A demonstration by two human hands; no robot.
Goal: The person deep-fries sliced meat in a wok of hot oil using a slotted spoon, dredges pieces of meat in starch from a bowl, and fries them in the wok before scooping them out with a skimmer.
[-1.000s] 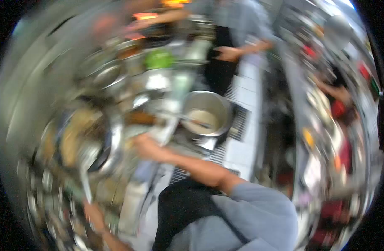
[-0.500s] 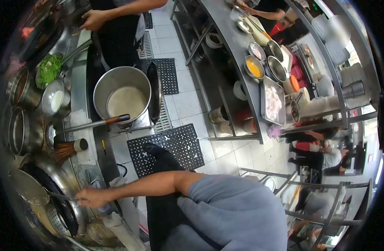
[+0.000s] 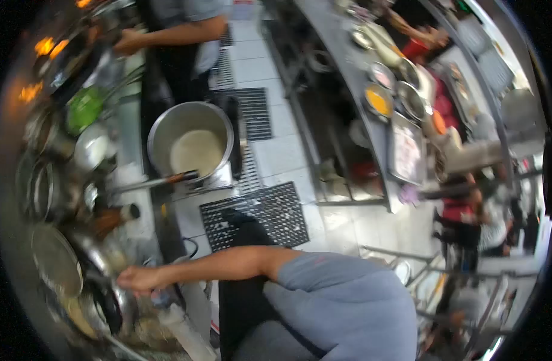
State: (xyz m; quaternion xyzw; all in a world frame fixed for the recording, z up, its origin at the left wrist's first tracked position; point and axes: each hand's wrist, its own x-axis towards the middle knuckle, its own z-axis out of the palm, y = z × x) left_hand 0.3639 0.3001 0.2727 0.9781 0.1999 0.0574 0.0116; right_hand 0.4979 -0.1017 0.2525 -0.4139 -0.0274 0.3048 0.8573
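Observation:
My right hand (image 3: pixel 140 280) is closed around the handle of a round, flat-looking strainer (image 3: pixel 56 260), which is tilted over the woks at the lower left. Beneath and beside the strainer lie a dark-rimmed wok (image 3: pixel 116 298) and a perforated ladle (image 3: pixel 90 310), both blurred. A bamboo brush (image 3: pixel 106 221) lies above my right hand. Farther up, the wooden-handled tool (image 3: pixel 152 183) reaches toward a large metal pot (image 3: pixel 192 141) of pale liquid. My left hand is out of view.
A co-worker's hand (image 3: pixel 130 42) is near a pan beside flames at the upper left. Bowls of greens (image 3: pixel 85 108) and white contents (image 3: pixel 93 146) line the stove. Right of the aisle stands a metal counter (image 3: pixel 342 66) with bowls and a tray (image 3: pixel 406 147). A black mat (image 3: pixel 258 213) covers some floor.
The view has swung from the stove toward the aisle. My right hand now holds the strainer, which has tipped more upright over the last half second. My left hand has left the view.

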